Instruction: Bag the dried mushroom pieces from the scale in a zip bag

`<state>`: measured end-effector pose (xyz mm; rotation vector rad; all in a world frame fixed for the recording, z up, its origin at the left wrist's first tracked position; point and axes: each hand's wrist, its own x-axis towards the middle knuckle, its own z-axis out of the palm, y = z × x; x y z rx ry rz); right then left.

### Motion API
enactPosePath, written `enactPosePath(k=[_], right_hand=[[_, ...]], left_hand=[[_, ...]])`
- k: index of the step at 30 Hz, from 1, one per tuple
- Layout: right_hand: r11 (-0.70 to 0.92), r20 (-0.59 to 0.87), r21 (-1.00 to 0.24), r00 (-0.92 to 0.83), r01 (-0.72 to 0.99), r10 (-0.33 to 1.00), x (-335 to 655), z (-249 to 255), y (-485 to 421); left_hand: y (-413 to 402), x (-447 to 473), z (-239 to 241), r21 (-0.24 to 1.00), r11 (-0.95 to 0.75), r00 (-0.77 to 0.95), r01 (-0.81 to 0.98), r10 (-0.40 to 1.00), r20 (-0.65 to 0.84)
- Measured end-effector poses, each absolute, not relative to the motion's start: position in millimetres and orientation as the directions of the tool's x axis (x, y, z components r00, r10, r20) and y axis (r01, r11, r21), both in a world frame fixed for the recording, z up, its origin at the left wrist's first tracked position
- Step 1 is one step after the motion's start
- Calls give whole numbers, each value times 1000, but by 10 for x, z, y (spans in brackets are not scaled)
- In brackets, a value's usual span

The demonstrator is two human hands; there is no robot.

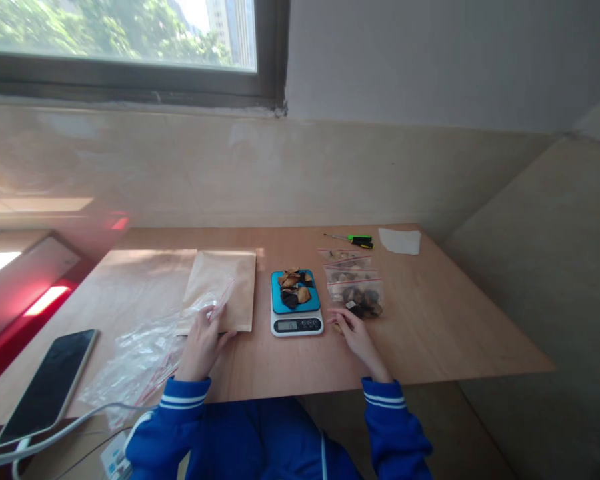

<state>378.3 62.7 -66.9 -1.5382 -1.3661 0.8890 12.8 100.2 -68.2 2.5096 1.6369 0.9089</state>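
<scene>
A small digital kitchen scale (297,325) with a blue top stands mid-table, carrying a heap of dark and tan dried pieces (294,288). My left hand (201,341) rests on a clear zip bag with a red strip (215,303), which lies over a brown paper envelope (223,285). My right hand (356,337) lies on the table just right of the scale, fingertips touching the nearest of three filled zip bags (356,297) and pinching a small pale piece. Both sleeves are blue with white stripes.
A pile of empty clear zip bags (137,363) lies at the front left. A phone (47,385) with a white cable sits at the left edge. A green-handled screwdriver (356,239) and a white paper (401,241) lie at the back.
</scene>
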Motion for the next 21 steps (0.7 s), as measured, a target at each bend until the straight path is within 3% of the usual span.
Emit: enactPosePath(k=[11,18,21], right_hand=[[-13,112,-891,249,454,962,3865,-792,984],[-7,180,-839,288,544,940,3805,-722,1125],[11,236,-808,308,589,922,3621,-579,911]], left_hand=[[867,237,-269,571,-381,113,727,887,448],[505,448,20,791,-215,-58,573,952,300],[405,596,15,828,-197,-118,525,947,299]])
